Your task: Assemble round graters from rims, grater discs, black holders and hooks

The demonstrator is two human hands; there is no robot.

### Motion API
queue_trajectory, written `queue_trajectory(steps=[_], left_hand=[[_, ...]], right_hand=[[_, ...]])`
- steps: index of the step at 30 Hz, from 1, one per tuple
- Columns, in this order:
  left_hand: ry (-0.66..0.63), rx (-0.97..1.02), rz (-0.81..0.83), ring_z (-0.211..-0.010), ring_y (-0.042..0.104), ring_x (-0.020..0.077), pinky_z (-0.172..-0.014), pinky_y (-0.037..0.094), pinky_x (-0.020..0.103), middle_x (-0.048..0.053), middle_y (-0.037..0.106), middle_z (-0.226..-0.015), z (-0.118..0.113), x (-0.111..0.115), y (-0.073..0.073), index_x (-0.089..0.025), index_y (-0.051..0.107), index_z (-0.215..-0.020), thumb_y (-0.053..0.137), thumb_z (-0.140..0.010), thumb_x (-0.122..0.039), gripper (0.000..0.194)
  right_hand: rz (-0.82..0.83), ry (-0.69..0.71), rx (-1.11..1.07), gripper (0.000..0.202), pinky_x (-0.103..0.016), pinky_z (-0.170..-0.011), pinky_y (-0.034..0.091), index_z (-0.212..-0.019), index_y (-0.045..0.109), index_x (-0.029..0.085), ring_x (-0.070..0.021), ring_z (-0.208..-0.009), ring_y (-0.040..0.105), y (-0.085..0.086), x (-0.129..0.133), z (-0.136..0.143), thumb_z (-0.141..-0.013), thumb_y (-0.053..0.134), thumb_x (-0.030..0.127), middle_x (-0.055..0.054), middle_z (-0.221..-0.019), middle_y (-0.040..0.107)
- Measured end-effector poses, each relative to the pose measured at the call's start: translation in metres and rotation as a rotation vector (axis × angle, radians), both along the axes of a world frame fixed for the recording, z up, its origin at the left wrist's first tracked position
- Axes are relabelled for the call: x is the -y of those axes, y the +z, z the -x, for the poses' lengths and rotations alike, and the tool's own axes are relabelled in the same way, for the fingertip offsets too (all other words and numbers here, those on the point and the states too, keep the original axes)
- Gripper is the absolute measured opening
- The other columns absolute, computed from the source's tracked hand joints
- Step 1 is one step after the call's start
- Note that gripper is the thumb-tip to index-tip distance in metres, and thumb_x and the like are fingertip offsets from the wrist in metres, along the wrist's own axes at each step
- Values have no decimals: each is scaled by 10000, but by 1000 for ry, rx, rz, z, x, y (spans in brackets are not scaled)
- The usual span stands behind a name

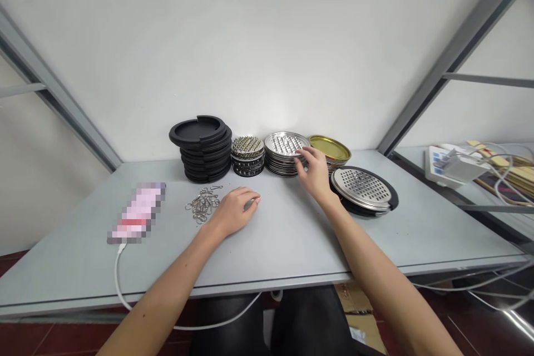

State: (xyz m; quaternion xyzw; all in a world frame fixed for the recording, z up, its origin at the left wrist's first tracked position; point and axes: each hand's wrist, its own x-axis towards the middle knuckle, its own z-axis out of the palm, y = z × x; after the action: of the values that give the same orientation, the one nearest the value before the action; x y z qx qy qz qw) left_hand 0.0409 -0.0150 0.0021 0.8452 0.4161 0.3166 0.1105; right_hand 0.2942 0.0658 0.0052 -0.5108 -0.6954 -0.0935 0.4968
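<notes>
My left hand [237, 210] rests on the grey table just right of a small heap of metal snap hooks [203, 204]. Its fingers bend loosely with a gap to the thumb, and nothing shows in them. My right hand [312, 169] is at the right edge of a stack of round silver grater plates [287, 144], fingers apart and the fingertips over the rim; whether they touch it I cannot tell. Left of that stack stand smaller grater discs [247, 147]. Gold-coloured round lids [331, 147] sit behind my right hand, partly hidden.
Black round holders [201, 133] are stacked at the back left. Silver grater plates in a black holder [364, 186] lie right of my right forearm. A phone [137, 211] with a white cable [118, 275] lies at left. A power strip [444, 167] stands beyond the right frame post.
</notes>
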Motion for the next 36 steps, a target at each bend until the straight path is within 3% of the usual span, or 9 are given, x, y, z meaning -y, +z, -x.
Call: queue_trajectory(steps=[6, 9, 14, 19, 30, 36], left_hand=[[3, -10, 12, -896, 627, 199, -839, 493, 345, 45, 697, -946, 0, 1, 4, -202, 688, -963, 486, -921, -198, 206], [-6, -25, 26, -887, 626, 196, -825, 495, 337, 43, 695, -942, -1, 2, 3, -200, 688, -951, 489, -918, -194, 202], [-29, -54, 40, -891, 632, 198, -826, 500, 330, 43, 697, -957, -1, 3, 1, -207, 688, -970, 488, -921, -205, 206], [-28, -58, 28, -904, 636, 198, -841, 499, 328, 45, 696, -964, -1, 3, 0, -210, 687, -982, 484, -926, -219, 211], [-36, -76, 38, -904, 641, 200, -840, 507, 329, 51, 698, -966, -4, 5, 2, -206, 688, -993, 491, -920, -213, 211], [-37, -63, 31, -909, 641, 205, -847, 509, 337, 56, 698, -975, -2, 5, 1, -207, 683, -1021, 490, -921, -214, 218]], right_hand=[[2, -274, 29, 384, -503, -1039, 360, -1206, 566, 86, -310, -1192, 475, 2, -8, -20, -906, 366, 217, -195, -1232, 574], [67, -296, 139, 433, -511, -1041, 348, -1256, 517, 51, -321, -1224, 455, -4, -11, -26, -869, 351, 153, -213, -1251, 561], [153, -323, 181, 374, -590, -1024, 315, -1154, 572, 54, -383, -1267, 401, -14, -14, -26, -856, 395, 193, -254, -1274, 539], [237, -347, 177, 370, -561, -988, 348, -1117, 582, 29, -378, -1156, 484, -14, -16, -27, -863, 392, 220, -273, -1187, 569], [29, -330, -43, 311, -499, -936, 398, -1031, 649, 159, -308, -1005, 545, 5, -10, -33, -812, 429, 144, -144, -1035, 619], [-170, -284, -177, 413, -512, -911, 436, -1278, 517, 161, -293, -1005, 543, 15, -2, -34, -898, 360, 197, -143, -1057, 537]])
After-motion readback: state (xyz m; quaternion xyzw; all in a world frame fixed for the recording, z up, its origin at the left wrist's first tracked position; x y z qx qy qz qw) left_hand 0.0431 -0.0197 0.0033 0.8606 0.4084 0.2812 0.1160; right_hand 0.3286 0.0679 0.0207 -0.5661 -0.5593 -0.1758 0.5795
